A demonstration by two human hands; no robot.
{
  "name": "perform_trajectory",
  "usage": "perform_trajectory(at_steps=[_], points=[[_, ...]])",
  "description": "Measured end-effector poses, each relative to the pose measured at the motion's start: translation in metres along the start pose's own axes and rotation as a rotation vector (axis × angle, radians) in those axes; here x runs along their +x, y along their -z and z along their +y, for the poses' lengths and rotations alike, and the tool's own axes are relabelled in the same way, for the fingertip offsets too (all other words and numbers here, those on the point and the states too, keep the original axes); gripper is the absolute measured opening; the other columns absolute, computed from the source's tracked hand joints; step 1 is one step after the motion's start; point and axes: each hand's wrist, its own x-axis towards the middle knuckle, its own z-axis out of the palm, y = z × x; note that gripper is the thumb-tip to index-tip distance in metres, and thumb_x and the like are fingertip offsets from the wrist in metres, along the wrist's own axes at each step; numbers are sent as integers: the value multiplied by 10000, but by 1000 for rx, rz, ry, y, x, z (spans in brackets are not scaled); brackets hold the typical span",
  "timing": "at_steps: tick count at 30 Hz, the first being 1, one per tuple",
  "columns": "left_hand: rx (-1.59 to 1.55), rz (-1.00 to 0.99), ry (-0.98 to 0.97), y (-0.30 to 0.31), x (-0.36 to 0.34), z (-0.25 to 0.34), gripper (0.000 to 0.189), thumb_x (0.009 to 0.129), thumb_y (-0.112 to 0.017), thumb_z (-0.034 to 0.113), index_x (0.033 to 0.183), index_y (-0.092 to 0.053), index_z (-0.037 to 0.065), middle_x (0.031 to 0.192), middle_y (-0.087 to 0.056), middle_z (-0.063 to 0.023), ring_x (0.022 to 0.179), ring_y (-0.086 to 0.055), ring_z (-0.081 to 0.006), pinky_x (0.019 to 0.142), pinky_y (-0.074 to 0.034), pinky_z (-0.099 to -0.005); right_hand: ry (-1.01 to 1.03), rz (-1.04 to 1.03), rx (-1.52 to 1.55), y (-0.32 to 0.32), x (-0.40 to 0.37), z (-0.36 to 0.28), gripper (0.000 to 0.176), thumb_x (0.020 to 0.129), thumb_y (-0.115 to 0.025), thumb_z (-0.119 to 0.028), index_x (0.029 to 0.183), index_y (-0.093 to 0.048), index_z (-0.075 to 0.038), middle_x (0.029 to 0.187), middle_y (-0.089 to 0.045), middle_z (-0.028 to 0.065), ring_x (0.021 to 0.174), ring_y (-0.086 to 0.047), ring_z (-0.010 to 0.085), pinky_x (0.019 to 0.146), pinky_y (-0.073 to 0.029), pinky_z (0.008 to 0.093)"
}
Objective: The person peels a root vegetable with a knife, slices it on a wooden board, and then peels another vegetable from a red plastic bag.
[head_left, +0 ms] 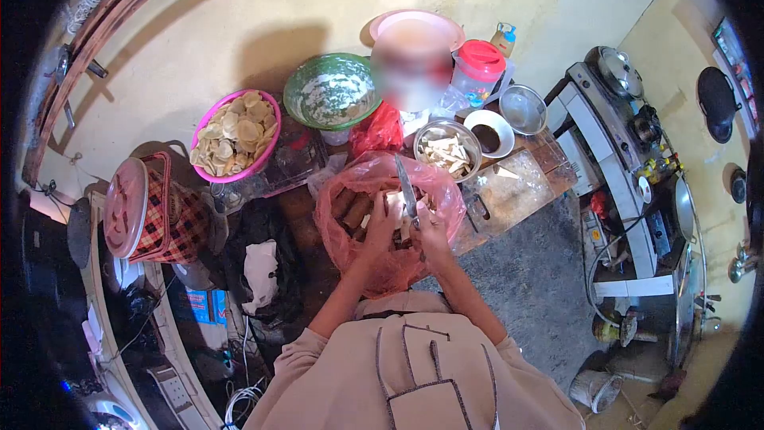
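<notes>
Your right hand (432,237) is closed around a knife (406,183), blade pointing away from you. Your left hand (380,227) grips a pale piece (395,202) just beside the blade. Both hands are over the open mouth of a red plastic bag (398,269) at the near edge of the worktop (557,161); brown chunks (346,203) lie inside. Just beyond, right: metal bowl (475,143) of pale strips (446,155), beside a white bowl (504,126) with dark contents. Nearer, right: cutting board (509,191), white-smeared. Beyond, left: green basin (297,84), white-coated inside. Farther left: pink basket (277,127), filled with pale slices (235,134).
</notes>
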Motion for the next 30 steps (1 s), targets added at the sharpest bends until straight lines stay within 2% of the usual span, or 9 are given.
perform_trajectory(at_steps=[3, 6, 9, 14, 17, 20, 24, 26, 30], points=[[88, 85, -28, -5, -3, -4, 220, 902, -401, 217, 1045, -414, 51, 933, -467, -36, 858, -446, -112, 754, -382, -243, -33, 27, 70, -3, -3, -2, 351, 888, -405, -436, 791, -527, -121, 518, -399, -64, 399, -327, 44, 368, -247, 180], [40, 163, -85, -7, -7, -14, 227, 905, -397, 232, 1040, -411, 50, 931, -458, -32, 852, -440, -111, 752, -378, -243, -189, -135, 410, 6, 5, 12, 351, 889, -401, -435, 786, -508, -118, 515, -382, -63, 397, -325, 53, 361, -251, 188], [-186, 170, -91, -3, -4, -2, 280, 914, -375, 288, 1066, -416, 57, 936, -465, -27, 838, -456, -110, 746, -387, -243, -317, -75, 710, 33, 21, 21, 371, 897, -350, -453, 788, -470, -120, 455, -316, -52, 355, -285, 67, 340, -240, 229], [-625, 32, 83, 24, 0, -3, 358, 912, -372, 362, 1105, -430, 66, 980, -490, -35, 864, -503, -133, 768, -418, -267, -72, 26, -96, 37, 14, 2, 391, 876, -440, -423, 704, -519, -80, 492, -357, -55, 411, -307, 48, 398, -262, 222], [-732, 42, 186, 23, 6, -17, 376, 909, -370, 364, 1131, -433, 68, 1066, -492, -46, 959, -497, -159, 822, -410, -294, 146, 76, -440, 34, 18, 4, 421, 871, -469, -402, 829, -613, -9, 592, -496, -18, 508, -420, 60, 457, -348, 228], [-669, 88, 137, 21, 11, -35, 405, 908, -356, 378, 1161, -423, 69, 1129, -485, -58, 1018, -485, -182, 848, -403, -316, 152, -3, -321, 37, 24, 15, 408, 870, -488, -366, 805, -620, 15, 624, -531, 4, 551, -459, 72, 497, -384, 231], [-599, 97, 155, 16, 5, -28, 401, 909, -352, 375, 1160, -423, 70, 1121, -487, -62, 1022, -481, -195, 856, -397, -333, 244, 74, -384, 37, 27, 20, 372, 866, -494, -359, 693, -566, -37, 539, -399, -52, 480, -353, 46, 437, -286, 217], [-617, 94, 137, 16, 7, -38, 364, 910, -371, 357, 1141, -423, 81, 1086, -491, -52, 1003, -486, -174, 882, -384, -318, 158, 75, -440, 40, 22, 14, 327, 874, -490, -323, 823, -618, -26, 545, -394, -53, 482, -349, 43, 438, -284, 210], [-650, 164, 148, 6, 4, -40, 331, 916, -369, 336, 1127, -424, 86, 1059, -499, -49, 992, -492, -165, 891, -382, -307, 342, -60, -272, 29, 15, 9, 352, 893, -455, -283, 1138, -528, -41, 576, -421, -45, 491, -366, 52, 449, -304, 220]])
